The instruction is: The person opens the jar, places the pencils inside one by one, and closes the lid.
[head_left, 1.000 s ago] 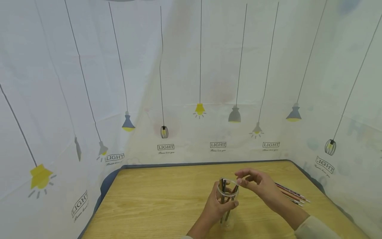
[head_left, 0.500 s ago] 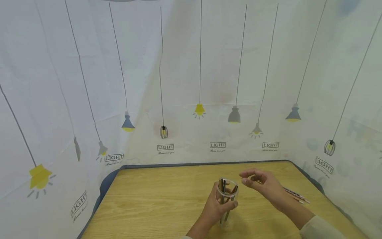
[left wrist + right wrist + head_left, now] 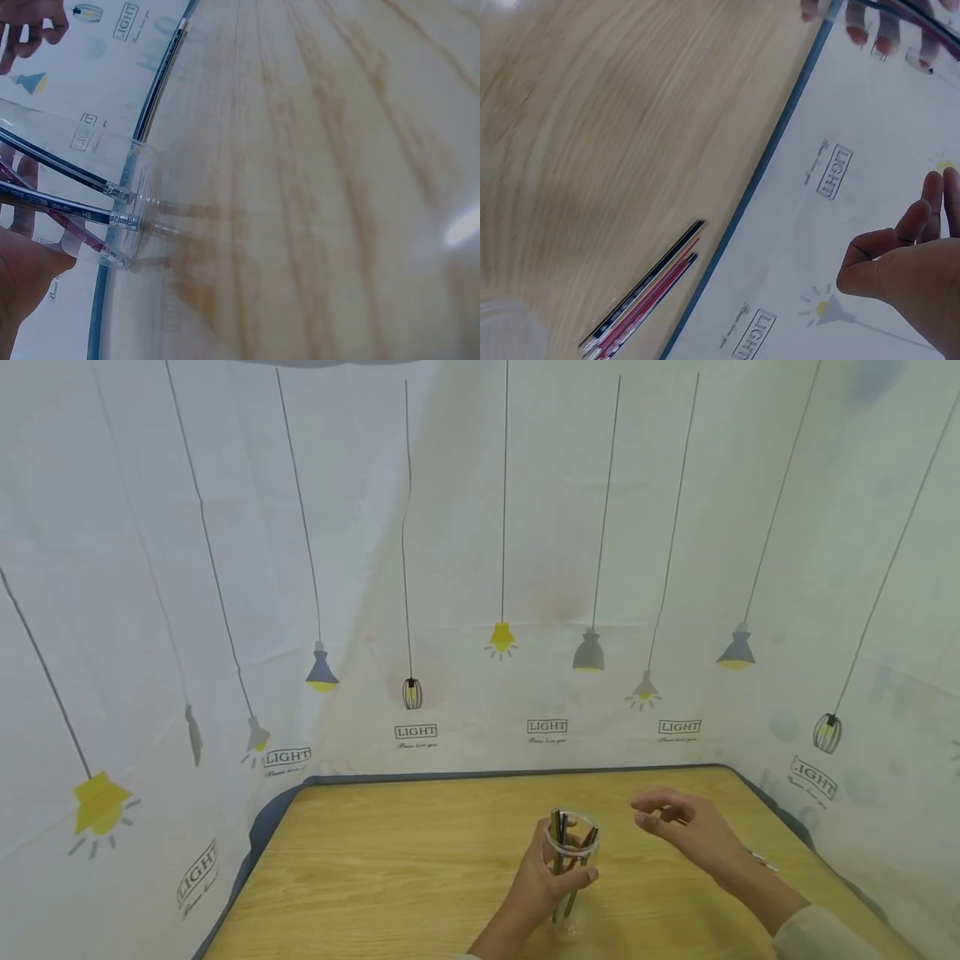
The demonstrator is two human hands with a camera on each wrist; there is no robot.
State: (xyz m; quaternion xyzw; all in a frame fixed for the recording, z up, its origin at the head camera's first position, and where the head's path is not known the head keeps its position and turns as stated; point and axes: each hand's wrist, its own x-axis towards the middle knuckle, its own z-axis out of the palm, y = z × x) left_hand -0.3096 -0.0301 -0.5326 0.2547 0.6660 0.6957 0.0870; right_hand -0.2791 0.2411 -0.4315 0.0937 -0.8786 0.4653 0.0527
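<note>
In the head view my left hand [image 3: 536, 881] holds a clear jar [image 3: 572, 925] upright, fingers and thumb wrapped around its side. Several pencils [image 3: 562, 839] lean inside it. The left wrist view shows dark and red pencils [image 3: 75, 206] through the clear wall, their metal-banded ends at the jar's base. My right hand [image 3: 686, 827] hovers to the right of the jar, fingers loosely bent and nothing between them. Beyond it, several loose pencils [image 3: 645, 292] lie side by side on the table in the right wrist view; the right hand and forearm mostly hide them in the head view.
The wooden table [image 3: 375, 860] has a dark blue edge [image 3: 487, 772] at the back. White sheeting [image 3: 465, 568] printed with hanging lamps surrounds it at the back and sides. A pale rounded shape [image 3: 506, 330], too unclear to identify, shows in the right wrist view.
My right hand has moved right, away from the jar's rim, covering more of the loose pencils in the head view. The left hand and jar have stayed in place.
</note>
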